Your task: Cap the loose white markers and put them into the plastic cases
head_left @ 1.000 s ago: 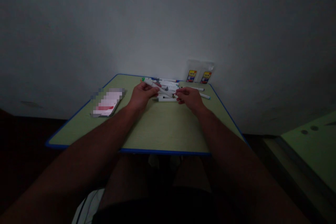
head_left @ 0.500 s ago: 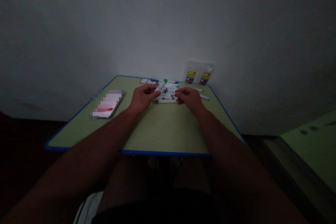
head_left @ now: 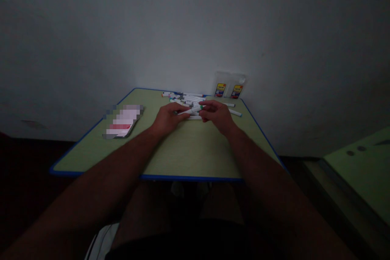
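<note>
A white marker with a green end (head_left: 193, 110) lies almost level between my two hands, over the table. My left hand (head_left: 171, 118) is closed on its left part, thumb in front. At the green end, the fingers of my right hand (head_left: 217, 114) pinch the tip; they partly cover it. Just behind and beneath the hands, several white markers (head_left: 195, 98) with coloured ends lie loosely heaped. One white marker (head_left: 195, 117) rests on the table directly below the held one. Another marker (head_left: 235, 112) sticks out to the right behind my right hand.
Two clear plastic cases (head_left: 220, 89) with yellow labels stand at the table's back right, against the wall (head_left: 183, 28). A phone (head_left: 124, 121), partly pixelated, lies on the left. The green table (head_left: 191, 154) has a blue edge. My legs are below it.
The marker has tipped from slanting upward to nearly level. My right hand has come to its green end and now grips it; the left hand has shifted slightly right.
</note>
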A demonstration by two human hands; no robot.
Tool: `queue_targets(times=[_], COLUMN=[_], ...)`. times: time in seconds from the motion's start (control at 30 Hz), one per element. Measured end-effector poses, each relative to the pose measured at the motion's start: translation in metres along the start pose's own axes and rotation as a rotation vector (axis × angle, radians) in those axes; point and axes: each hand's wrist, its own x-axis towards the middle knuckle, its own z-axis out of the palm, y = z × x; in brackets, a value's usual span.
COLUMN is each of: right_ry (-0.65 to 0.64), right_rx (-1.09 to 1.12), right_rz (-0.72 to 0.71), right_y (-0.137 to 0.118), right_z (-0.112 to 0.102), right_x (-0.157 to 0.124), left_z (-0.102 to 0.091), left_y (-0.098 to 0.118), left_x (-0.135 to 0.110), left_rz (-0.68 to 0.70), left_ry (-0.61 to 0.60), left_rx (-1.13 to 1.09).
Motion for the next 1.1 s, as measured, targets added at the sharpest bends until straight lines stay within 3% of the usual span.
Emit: queue_targets(times=[0.23, 0.43, 1.1], right_ry=[-0.014, -0.021, 0.309], right_rx=[-0.053, -0.013, 0.125], right_rz=[-0.035, -0.057, -0.013], right_y=[0.001, 0.005, -0.002], right_z=[0.000, -0.002, -0.016], right_x=[0.000, 0.003, 0.010], left_z=[0.000, -0.002, -0.004], left_y=[-0.001, 0.002, -0.012], left_x=[0.000, 0.001, 0.006], left_rz=[0.028, -0.040, -0.089], left_ry=[-0.041, -0.051, 0.014], left_rx=[0.077, 0.221, 0.314])
